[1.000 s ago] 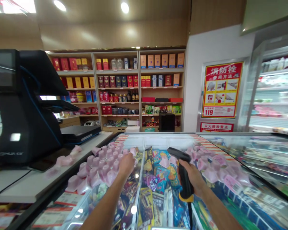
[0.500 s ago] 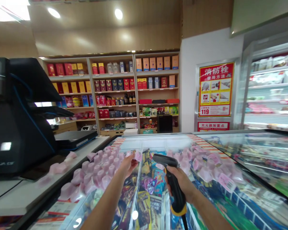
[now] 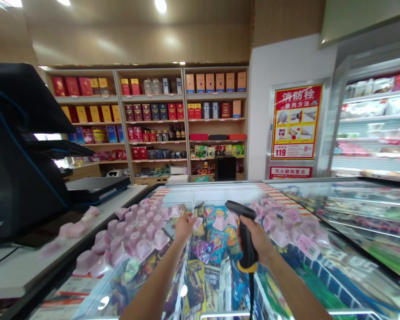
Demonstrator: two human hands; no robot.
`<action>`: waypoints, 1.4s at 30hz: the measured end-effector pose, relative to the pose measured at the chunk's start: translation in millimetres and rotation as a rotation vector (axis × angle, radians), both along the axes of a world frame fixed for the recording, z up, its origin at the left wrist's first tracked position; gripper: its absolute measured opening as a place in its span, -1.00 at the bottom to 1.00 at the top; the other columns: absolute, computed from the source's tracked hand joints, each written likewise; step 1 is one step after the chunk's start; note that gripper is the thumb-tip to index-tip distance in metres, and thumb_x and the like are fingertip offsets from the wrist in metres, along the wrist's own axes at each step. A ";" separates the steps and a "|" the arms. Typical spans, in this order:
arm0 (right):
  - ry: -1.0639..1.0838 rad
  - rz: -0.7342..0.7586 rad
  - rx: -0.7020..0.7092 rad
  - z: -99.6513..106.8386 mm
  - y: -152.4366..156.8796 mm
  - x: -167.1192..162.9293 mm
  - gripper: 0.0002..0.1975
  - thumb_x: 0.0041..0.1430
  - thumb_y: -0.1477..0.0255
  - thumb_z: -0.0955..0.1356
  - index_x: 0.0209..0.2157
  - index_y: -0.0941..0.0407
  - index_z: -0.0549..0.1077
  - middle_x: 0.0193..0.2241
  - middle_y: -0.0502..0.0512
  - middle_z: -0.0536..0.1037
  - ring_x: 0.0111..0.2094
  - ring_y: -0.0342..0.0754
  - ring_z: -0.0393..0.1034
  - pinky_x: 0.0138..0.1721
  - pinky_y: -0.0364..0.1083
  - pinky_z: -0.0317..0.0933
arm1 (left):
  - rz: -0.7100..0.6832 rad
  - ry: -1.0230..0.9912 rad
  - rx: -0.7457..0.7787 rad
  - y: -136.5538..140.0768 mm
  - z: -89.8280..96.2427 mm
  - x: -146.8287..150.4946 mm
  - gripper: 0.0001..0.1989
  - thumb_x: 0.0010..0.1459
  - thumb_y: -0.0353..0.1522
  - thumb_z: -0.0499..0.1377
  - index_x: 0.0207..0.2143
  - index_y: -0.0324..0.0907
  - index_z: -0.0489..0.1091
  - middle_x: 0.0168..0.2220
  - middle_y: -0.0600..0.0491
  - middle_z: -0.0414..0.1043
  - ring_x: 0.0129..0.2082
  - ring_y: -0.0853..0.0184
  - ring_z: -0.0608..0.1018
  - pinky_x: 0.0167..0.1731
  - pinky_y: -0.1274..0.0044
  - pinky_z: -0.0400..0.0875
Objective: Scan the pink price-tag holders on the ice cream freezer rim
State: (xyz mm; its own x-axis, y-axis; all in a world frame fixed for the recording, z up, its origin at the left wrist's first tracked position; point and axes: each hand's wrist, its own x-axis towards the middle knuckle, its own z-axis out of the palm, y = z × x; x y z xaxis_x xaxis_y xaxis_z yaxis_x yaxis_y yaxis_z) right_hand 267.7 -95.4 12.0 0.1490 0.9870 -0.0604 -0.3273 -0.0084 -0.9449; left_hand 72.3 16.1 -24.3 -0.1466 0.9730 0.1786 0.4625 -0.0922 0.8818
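Observation:
My left hand is closed in a pinch on a small pink plastic cup, held above the glass top of a chest freezer. My right hand is wrapped round the handle of a black and yellow barcode scanner, its head pointing left towards the pinched cup. Between the hands, a couple of loose pink cups rest on the glass. Many more lie in a group left of my left hand, and a heap sits beyond my right hand, some showing labels.
Under the glass are wire baskets of bagged frozen goods. A counter at left bears a black checkout machine, a flat black scale and several pink cups. Boxed goods fill shelves behind.
The cup in my left hand has come slightly down and right and turned. The scanner has shifted a little right and up within the view. The camera view has moved slightly too.

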 end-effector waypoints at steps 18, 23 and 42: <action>-0.042 -0.053 -0.004 -7.0 1.7 7.0 -0.74 -0.13 0.24 0.31 -0.57 0.16 0.27 -0.79 -0.07 0.32 -0.80 -0.20 0.19 -0.80 -0.20 0.11 | -0.037 0.371 0.136 -28.2 20.2 -0.6 -0.58 -0.08 -0.49 0.05 -0.08 -0.23 0.24 -0.03 -0.09 0.24 -0.04 0.27 0.30 -0.08 0.55 0.10; 0.011 0.043 0.024 -2.6 1.0 -13.4 -0.74 -0.12 0.24 0.30 -0.53 0.17 0.28 -0.77 -0.07 0.33 -0.79 -0.20 0.19 -0.79 -0.20 0.12 | 0.153 0.414 0.082 -50.6 30.3 -71.6 -0.66 -0.09 -0.46 0.08 -0.17 -0.25 0.27 -0.06 -0.20 0.22 0.02 0.04 0.20 -0.05 0.30 0.01; -0.081 0.399 0.000 -1.7 -15.9 -57.8 -0.60 -0.03 0.16 0.19 -0.66 0.21 0.31 -0.83 -0.02 0.30 -0.81 -0.24 0.14 -0.77 -0.22 0.09 | -0.046 -0.733 -0.034 -14.6 14.0 -69.6 -0.87 0.09 -0.46 0.00 -0.33 -0.29 0.32 -0.34 0.02 0.40 -0.42 0.47 0.46 -0.40 0.56 0.40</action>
State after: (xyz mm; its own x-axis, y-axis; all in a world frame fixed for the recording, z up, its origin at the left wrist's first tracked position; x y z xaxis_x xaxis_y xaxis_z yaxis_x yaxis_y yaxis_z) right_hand 209.9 -111.3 10.3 -0.2413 0.9683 -0.0640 -0.2228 -0.1195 -0.9675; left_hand 2.8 1.5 -10.4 -0.1756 0.9842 0.0203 -0.2506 -0.0647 0.9659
